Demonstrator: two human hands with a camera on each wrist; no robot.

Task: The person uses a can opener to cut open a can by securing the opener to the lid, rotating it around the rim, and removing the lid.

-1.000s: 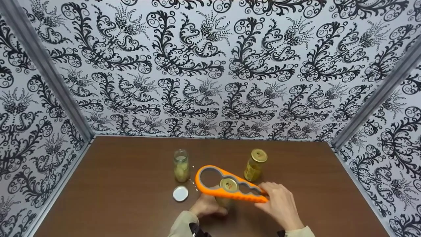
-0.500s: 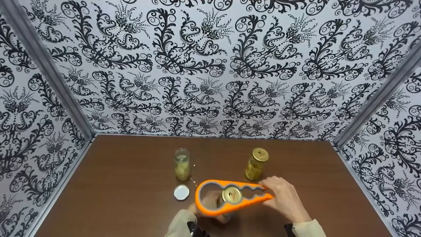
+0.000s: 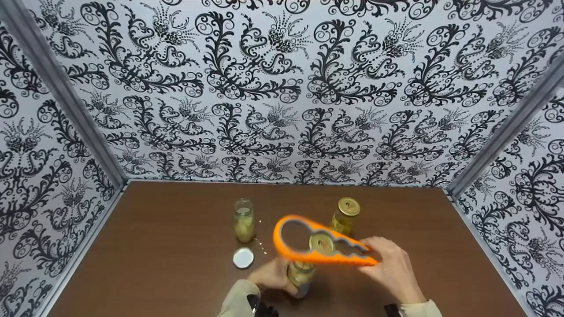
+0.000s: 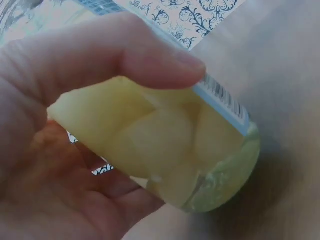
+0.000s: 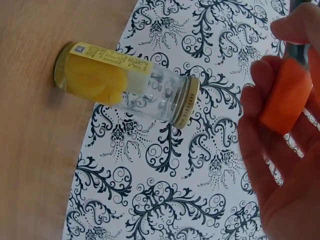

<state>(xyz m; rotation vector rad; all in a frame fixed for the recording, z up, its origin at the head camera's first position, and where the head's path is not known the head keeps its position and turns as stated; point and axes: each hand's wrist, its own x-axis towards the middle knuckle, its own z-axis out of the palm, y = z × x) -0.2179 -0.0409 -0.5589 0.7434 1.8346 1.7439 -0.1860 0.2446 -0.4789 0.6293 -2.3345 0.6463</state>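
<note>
My left hand [image 3: 271,274] grips a glass jar [image 4: 160,132] of pale fruit pieces, thumb across its side by a barcode label; the jar leans in the left wrist view. Above and right of the jar's neck, a gold lid [image 3: 321,243] sits within the grey toothed lining of an orange jar opener [image 3: 341,259]. It stands apart from the jar in the head view. My right hand [image 3: 392,268] holds the opener by its handle ends, fingers around the orange handle [image 5: 287,95] in the right wrist view.
A capped jar of yellow fruit [image 5: 100,75] stands behind the opener on the brown table [image 3: 176,246]. To the left are an uncapped jar [image 3: 244,222], a white-faced lid [image 3: 243,258] and small drops of liquid. Patterned walls [image 3: 282,110] enclose the table.
The opener tilted down toward me around the lid, then rose and went right with the lid in it. More of the jar in my left hand now shows beneath.
</note>
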